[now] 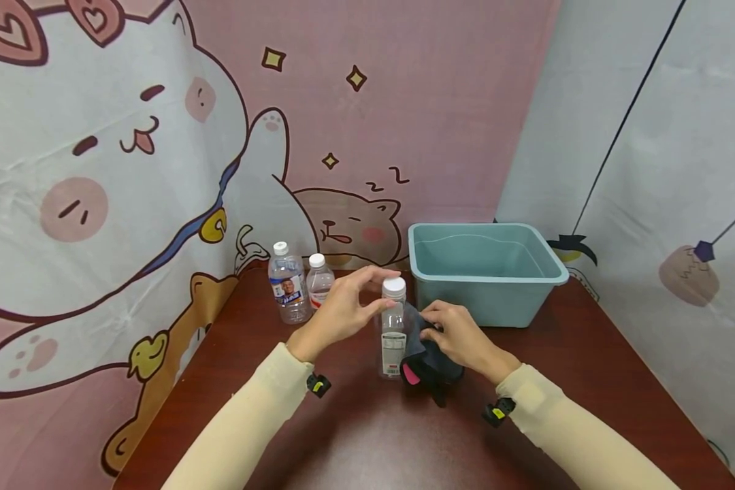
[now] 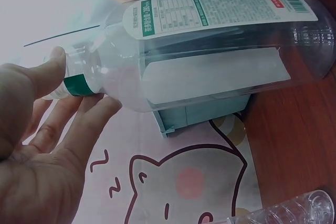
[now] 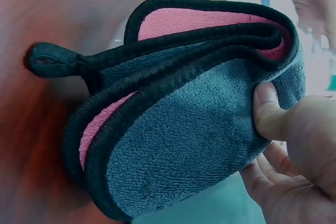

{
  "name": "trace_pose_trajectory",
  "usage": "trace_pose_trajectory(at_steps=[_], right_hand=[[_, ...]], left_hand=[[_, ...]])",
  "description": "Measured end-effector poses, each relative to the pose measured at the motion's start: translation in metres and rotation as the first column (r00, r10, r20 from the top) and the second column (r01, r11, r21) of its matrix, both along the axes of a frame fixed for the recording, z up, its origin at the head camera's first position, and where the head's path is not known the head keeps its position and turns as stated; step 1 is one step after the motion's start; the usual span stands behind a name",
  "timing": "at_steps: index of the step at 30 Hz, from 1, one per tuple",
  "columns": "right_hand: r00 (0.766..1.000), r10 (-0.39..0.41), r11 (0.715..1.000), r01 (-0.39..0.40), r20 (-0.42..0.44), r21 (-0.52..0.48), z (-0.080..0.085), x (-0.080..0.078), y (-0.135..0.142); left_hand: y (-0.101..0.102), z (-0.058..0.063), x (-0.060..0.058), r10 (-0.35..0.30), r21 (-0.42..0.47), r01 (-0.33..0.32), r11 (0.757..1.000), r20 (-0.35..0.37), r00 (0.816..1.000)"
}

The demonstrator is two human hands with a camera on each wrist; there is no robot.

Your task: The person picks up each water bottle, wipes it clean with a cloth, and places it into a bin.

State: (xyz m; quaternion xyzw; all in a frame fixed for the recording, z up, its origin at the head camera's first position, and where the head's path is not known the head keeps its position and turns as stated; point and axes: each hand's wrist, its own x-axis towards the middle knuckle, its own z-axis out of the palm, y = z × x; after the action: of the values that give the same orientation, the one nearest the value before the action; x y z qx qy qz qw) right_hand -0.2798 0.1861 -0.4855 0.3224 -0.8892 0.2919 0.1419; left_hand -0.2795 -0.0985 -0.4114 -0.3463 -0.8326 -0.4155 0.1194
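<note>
A clear plastic bottle with a white cap stands upright near the middle of the table. My left hand pinches it at the cap and neck, thumb on one side and fingers on the other. The left wrist view shows the bottle's printed label and a green band below the cap. My right hand grips a folded towel, grey-blue with pink inside, black edging and a hanging loop. That towel is close beside the bottle's right side; whether they touch, I cannot tell.
Two more clear bottles with white caps, a larger one and a smaller one, stand at the back left. A light-blue plastic bin sits at the back right of the dark red-brown table. Behind hangs a cartoon-printed cloth.
</note>
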Motion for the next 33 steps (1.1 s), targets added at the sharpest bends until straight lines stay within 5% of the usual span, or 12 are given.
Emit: trace_pose_trajectory(at_steps=[16, 22, 33], right_hand=[[0.996, 0.048, 0.989, -0.057, 0.07, 0.133, -0.049, -0.002, -0.005], [0.996, 0.043, 0.987, -0.054, 0.075, 0.151, -0.051, -0.003, -0.009], [0.981, 0.005, 1.0, -0.01, 0.195, 0.022, -0.047, -0.007, -0.003]], left_hand=[[0.001, 0.0, 0.0, 0.008, -0.01, -0.008, 1.0, 0.004, 1.0], [0.0, 0.001, -0.001, 0.006, -0.005, -0.006, 1.0, 0.012, 1.0], [0.0, -0.001, -0.001, 0.008, -0.008, -0.007, 1.0, 0.025, 1.0]])
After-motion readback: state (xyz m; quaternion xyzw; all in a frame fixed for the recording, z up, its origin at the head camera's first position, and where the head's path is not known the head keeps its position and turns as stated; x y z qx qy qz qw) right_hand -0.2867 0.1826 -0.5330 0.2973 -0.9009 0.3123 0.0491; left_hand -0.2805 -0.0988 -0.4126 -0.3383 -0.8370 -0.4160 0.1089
